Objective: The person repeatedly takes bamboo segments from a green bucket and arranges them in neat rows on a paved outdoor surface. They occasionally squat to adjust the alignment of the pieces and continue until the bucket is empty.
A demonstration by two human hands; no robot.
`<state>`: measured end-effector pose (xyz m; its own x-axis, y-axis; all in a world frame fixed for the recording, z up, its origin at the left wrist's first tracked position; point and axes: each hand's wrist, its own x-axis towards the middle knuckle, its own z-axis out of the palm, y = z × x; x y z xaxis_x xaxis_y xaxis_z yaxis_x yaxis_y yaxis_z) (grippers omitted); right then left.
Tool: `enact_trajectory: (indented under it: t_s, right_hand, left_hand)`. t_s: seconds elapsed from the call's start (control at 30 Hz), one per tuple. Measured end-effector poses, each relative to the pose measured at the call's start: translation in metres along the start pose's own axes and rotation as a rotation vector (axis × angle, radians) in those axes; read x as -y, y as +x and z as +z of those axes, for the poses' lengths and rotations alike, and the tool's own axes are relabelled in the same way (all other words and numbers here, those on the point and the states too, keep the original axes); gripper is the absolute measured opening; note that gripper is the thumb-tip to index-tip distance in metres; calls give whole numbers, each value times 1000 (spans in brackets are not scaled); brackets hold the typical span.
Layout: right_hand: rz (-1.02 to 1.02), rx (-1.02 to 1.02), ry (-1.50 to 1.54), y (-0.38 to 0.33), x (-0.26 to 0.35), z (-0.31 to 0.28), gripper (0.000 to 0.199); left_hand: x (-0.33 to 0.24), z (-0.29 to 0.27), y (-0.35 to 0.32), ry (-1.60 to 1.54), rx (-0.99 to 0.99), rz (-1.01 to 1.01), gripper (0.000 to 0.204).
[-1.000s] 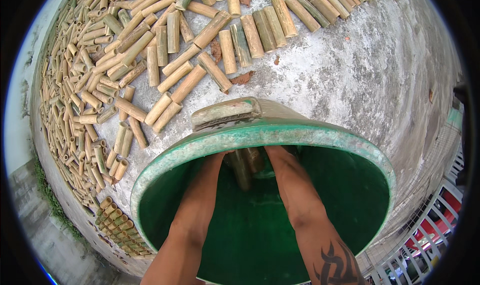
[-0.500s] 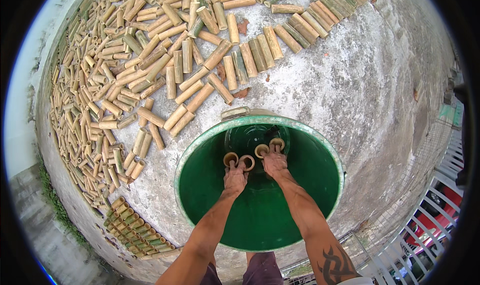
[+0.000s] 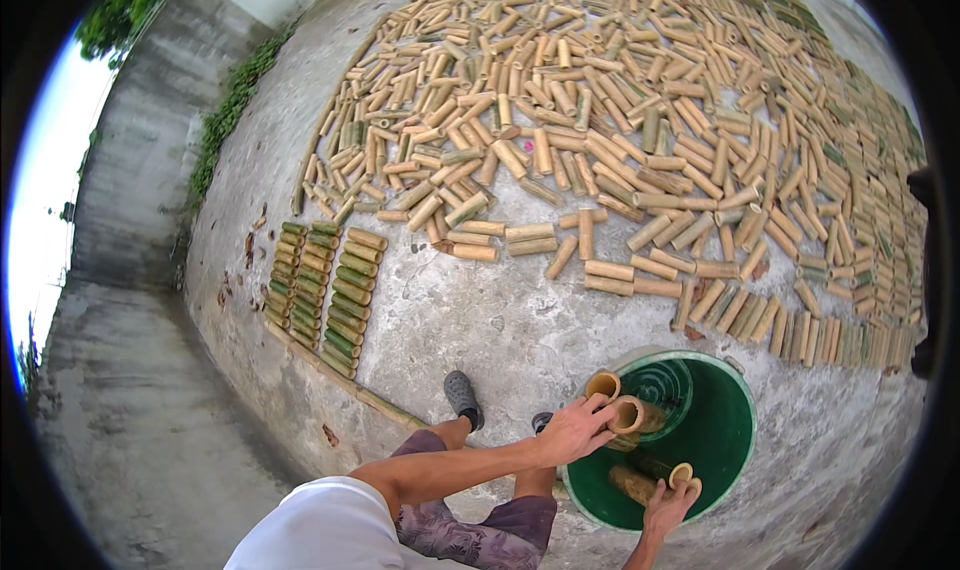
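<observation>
Two cut bamboo tubes [image 3: 628,414] are gripped by my left hand [image 3: 578,432], its fingers hooked at their open ends. The tubes lean over the near left rim of a round green tub [image 3: 752,410]. Lower and to the right, my right hand [image 3: 668,505] is closed on two more bamboo tubes [image 3: 634,484], their open ends at my fingertips. These lie tilted inside the tub. Water shows at the tub's bottom, with rings on its surface. My fingers partly cover the tubes in both hands.
Loose bamboo tubes [image 3: 560,110] cover much of the concrete floor [image 3: 430,320] beyond the tub. Neat rows of tubes [image 3: 350,295] lie at the left, beside a long bamboo pole [image 3: 340,382]. A concrete wall [image 3: 130,370] stands far left. My clog [image 3: 461,394] is on the floor.
My view has turned left, showing the tube rows and wall. My hands have lifted tubes from deep in the tub up toward its rim, the left hand now at the rim's left side.
</observation>
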<state>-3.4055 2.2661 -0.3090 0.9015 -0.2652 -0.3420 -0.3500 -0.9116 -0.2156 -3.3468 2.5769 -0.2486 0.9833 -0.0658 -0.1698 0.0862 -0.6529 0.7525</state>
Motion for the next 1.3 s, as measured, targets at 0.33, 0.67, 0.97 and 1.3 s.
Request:
enact_trajectory:
  t_s: [0.33, 0.67, 0.97, 1.3]
  right_hand:
    - [-275, -369, -31, -108, 250, -126, 48]
    - [-485, 161, 298, -115, 486, 118, 52]
    - [151, 949, 586, -233, 620, 501, 41]
    - [422, 1379, 794, -355, 604, 730, 48]
  left_hand:
    - [141, -217, -139, -551, -367, -304, 29]
    - [402, -237, -335, -317, -1090, -1100, 30]
    - [578, -101, -454, -1534, -2160, -1253, 36]
    - [750, 13, -451, -2283, -2837, 21, 44]
